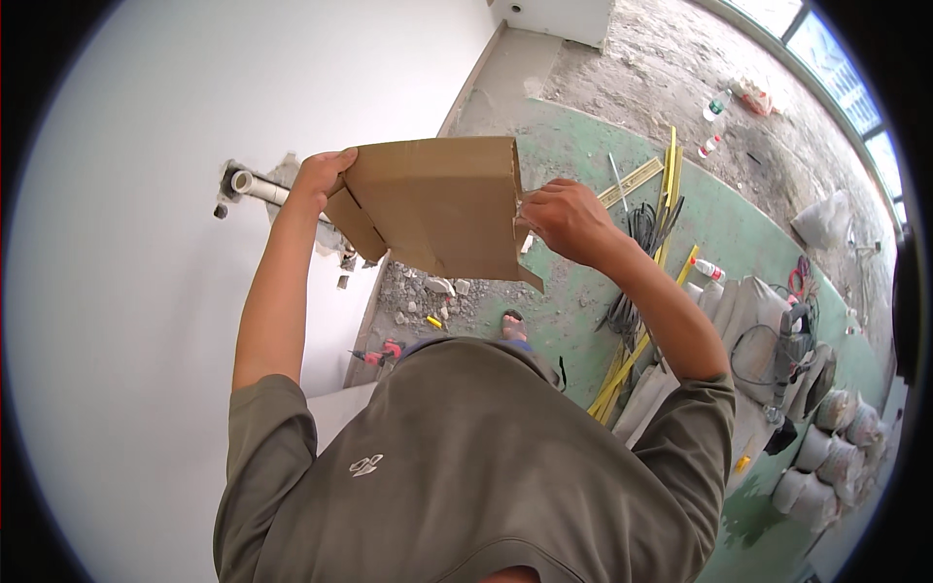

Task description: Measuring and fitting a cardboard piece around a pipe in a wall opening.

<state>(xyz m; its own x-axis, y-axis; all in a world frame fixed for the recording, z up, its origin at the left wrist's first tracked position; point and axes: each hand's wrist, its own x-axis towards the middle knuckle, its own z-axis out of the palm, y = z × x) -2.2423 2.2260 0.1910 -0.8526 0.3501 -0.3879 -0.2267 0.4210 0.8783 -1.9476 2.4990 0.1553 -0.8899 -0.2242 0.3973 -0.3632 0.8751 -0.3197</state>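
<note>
A brown cardboard box (437, 204) with loose flaps is held up in front of me. My left hand (323, 177) grips its upper left corner, thumb on the edge. My right hand (564, 216) is closed at the box's right edge, with fingertips on the torn edge and a small crinkled clear bit beside them, perhaps tape. Behind the box, a white pipe (267, 191) comes out of a rough hole in the white wall.
Rubble (437, 296) and a red power tool (382, 354) lie by the wall (136, 291). To the right are yellow strips (671, 175), black cable (641, 233), plastic bottles (709, 269), a grey power tool (792, 345) and several sacks (816, 452). Windows line the far right.
</note>
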